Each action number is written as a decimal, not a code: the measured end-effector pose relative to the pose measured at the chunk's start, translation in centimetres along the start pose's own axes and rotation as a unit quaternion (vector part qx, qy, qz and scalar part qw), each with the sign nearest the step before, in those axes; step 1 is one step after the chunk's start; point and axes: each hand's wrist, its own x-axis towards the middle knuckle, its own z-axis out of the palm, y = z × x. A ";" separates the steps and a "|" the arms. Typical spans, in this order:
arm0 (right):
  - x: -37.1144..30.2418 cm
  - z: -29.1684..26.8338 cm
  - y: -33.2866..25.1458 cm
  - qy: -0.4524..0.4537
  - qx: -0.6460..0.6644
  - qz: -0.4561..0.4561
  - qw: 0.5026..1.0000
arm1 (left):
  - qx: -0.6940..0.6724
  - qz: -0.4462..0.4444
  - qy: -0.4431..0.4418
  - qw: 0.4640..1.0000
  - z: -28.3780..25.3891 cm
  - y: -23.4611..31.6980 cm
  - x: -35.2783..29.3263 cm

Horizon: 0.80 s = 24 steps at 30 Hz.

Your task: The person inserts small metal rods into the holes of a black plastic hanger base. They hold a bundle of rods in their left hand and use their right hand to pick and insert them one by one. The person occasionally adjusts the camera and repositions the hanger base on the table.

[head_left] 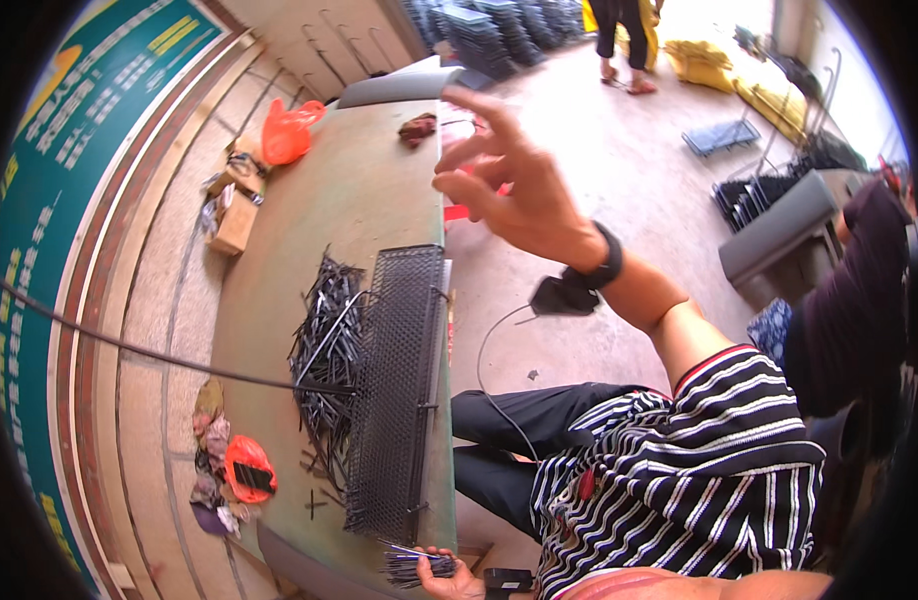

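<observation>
The left hand [453, 581] is closed around a bundle of thin dark strips [403, 568]. Just beside that hand, a black mesh panel [397, 390] lies on the bench [379, 195]; a loose pile of black strips [327, 335] sits farther off, along the panel. Beyond the panel's other end, the right hand [524, 190] is raised, fingers loosely spread.

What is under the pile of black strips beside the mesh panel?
Tabletop shows beside the pile of black strips; whatever lies directly beneath it is covered and cannot be seen.
</observation>
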 end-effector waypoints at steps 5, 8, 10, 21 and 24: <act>-6.4 -0.6 11.7 -0.097 -0.110 0.107 0.983 | 0.124 0.040 -0.063 0.990 1.5 -1.0 1.4; -11.5 2.7 11.1 -0.276 -0.090 0.156 0.944 | 0.139 0.044 -0.073 0.987 2.4 -0.6 0.7; -13.8 5.1 10.5 -0.300 -0.049 0.134 0.943 | 0.123 0.039 -0.089 0.988 3.1 -0.8 0.7; -19.4 13.4 3.2 -0.483 0.134 0.126 0.856 | 0.005 -0.027 -0.182 0.983 3.7 -3.1 2.8; -20.4 14.0 1.9 -0.515 0.167 0.137 0.830 | 0.036 -0.037 -0.167 0.985 3.6 -3.4 2.5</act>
